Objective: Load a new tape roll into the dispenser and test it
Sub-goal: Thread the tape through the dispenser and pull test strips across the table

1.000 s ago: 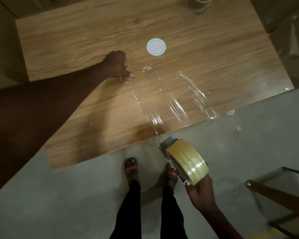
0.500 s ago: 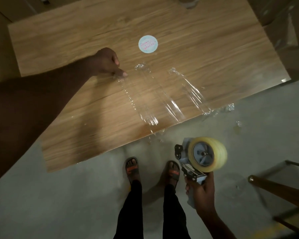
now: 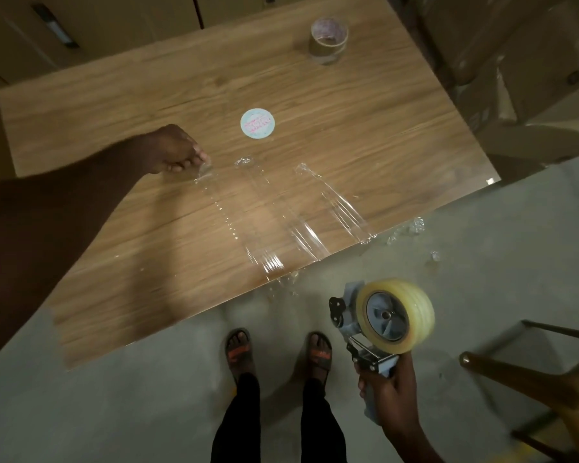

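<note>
My right hand (image 3: 386, 392) grips the handle of a grey tape dispenser (image 3: 355, 325), held over the floor below the table's near edge. A thick clear tape roll (image 3: 411, 315) sits on its hub, side face toward me. Three strips of clear tape lie stuck across the wooden table (image 3: 365, 121): a left strip (image 3: 234, 225), a middle strip (image 3: 281, 212) and a right strip (image 3: 335, 202). My left hand (image 3: 174, 152) rests on the table with its fingertips pinching the far end of the left strip, which looks lifted and crumpled.
An empty brown tape core (image 3: 329, 40) stands at the table's far right. A round pale sticker (image 3: 257, 123) lies mid-table. A wooden chair (image 3: 532, 385) is at the lower right. Tape scraps (image 3: 415, 228) hang off the near edge. My sandalled feet (image 3: 278, 349) stand on grey floor.
The dispenser has turned from edge-on to side-on and dropped away from the table edge. My left fingertips have shifted from pressing the strip's end to pinching it up.
</note>
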### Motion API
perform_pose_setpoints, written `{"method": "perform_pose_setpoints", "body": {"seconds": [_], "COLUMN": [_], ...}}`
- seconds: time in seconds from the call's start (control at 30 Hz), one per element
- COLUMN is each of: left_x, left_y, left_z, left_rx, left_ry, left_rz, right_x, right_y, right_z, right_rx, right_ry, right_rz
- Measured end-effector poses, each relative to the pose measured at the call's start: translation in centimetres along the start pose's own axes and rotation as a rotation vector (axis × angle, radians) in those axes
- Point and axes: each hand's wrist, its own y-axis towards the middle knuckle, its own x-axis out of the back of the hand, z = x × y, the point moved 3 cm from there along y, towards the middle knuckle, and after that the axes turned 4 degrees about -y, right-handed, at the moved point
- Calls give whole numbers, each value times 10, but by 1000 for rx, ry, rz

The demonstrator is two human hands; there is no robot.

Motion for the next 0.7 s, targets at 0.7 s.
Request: {"method": "perform_pose_setpoints", "body": {"seconds": [0.7], "left_x": [-68], "left_y": [-122], "left_z": [-20], "left_rx": [-541], "left_ry": [-34], "left_rz": [-520], "right_x": [-53], "right_y": [11], "right_z": [151], "right_rx": [213], "right_ry": [47], "right_rz": [385]}}
